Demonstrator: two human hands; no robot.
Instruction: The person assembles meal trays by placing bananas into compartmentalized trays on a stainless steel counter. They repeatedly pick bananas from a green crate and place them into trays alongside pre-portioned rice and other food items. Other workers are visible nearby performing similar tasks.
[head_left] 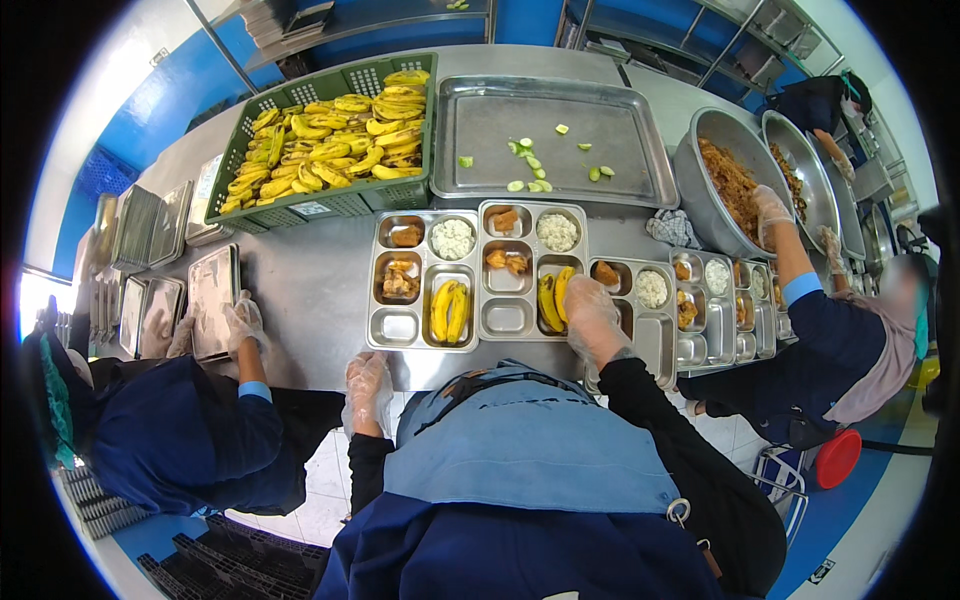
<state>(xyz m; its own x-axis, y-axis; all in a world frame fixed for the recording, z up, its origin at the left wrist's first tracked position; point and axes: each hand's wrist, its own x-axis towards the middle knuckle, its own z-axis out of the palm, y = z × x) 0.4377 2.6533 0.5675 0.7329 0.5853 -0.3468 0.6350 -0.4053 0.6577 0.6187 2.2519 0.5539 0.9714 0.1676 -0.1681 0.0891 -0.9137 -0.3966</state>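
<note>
Steel table (310, 280) carries a green crate (330, 205) of bananas at eleven o'clock. Compartment tray (530, 270) sits dead centre, right hand (590, 310) gloved, fingers spread, on its bananas (553, 300) at three o'clock. Left hand (368, 385), loosely open, holds nothing at the table's six o'clock edge.

Right hand (592, 310) on bananas (553, 297)

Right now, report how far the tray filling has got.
Done: the left tray holds rice, sides and bananas. In hand: the right hand rests at the bananas in the middle tray. Left: the right tray has no bananas; left hand idle.
</note>
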